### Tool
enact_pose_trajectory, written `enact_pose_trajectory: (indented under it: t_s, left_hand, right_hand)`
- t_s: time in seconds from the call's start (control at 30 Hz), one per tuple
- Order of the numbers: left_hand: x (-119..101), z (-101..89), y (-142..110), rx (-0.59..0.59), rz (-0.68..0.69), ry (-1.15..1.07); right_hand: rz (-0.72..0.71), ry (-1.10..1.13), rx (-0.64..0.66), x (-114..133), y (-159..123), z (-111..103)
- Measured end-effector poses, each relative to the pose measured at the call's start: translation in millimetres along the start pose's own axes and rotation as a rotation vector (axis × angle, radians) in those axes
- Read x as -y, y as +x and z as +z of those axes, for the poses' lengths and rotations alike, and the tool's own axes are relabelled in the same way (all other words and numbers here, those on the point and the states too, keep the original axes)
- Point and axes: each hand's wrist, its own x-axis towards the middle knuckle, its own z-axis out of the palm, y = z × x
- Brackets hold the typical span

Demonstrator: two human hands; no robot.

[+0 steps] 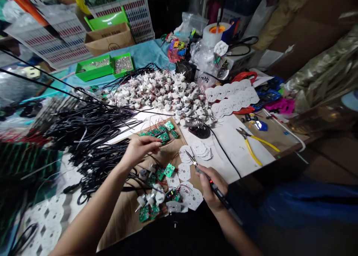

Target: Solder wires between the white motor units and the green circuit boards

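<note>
My left hand (pixel 142 147) is closed in a pinch at the edge of a green circuit board (pixel 164 137), in front of a row of similar boards with thin red wires. My right hand (pixel 213 187) grips a dark soldering iron (pixel 216 190) with a small red light on its handle. Its metal tip points up and left, over white scalloped discs (pixel 185 153). Between my hands and the table's near edge lie more green boards (pixel 169 170), white motor-like parts (pixel 159 194) and several white discs (pixel 192 198) on brown cardboard.
A large heap of white parts (pixel 162 90) fills the middle back. Bundled black cables (pixel 97 129) lie at left. A solder coil stand (pixel 197 126) and yellow-handled pliers (pixel 253 146) are on the right. Green trays (pixel 93 67) of small metal pieces stand behind.
</note>
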Motion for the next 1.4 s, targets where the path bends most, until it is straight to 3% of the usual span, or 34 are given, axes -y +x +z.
enact_pose_trajectory:
  t_s: [0.1, 0.17, 0.33, 0.47, 0.67, 0.87, 1.07, 1.23, 1.4]
  left_hand:
    - [15.2, 22.7, -3.0, 0.130, -0.072, 0.127]
    - [17.0, 35.8, -6.7, 0.167, -0.042, 0.289]
    - [10.7, 62.1, -13.6, 0.107, 0.184, 0.760]
    - [10.5, 78.2, -18.1, 0.056, 0.216, 0.925]
    - [11.9, 78.5, -26.4, 0.021, 0.221, 0.928]
    - [0.0, 58.7, -36.1, -0.262, 0.243, 0.975]
    - [9.0, 76.0, -25.2, -0.096, 0.419, 0.859]
    - [20.7, 91.4, -13.0, -0.068, 0.324, 0.753]
    - [17.5, 90.9, -7.8, -0.045, 0.201, 0.703]
  right_hand:
    - [0.006, -0.008, 0.017, -0.3, -0.8, -0.1]
    - [0.018, -0.003, 0.018, -0.4, -1.5, 0.0]
    - [0.035, -0.008, 0.005, 1.6, -2.6, -0.6]
    - [0.027, -0.032, 0.018, 3.0, -2.7, -1.8]
    - [0.029, -0.031, 0.003, 3.1, -2.4, -1.4]
    - [0.015, -0.023, 0.026, 2.0, -0.4, -1.4]
    - [0.006, -0.026, 0.015, 2.9, 0.0, -2.1]
    - [0.031, -0.013, 0.036, 3.8, -1.1, -3.3]
    - [0.016, -0.044, 0.047, 1.6, -1.9, -2.9]
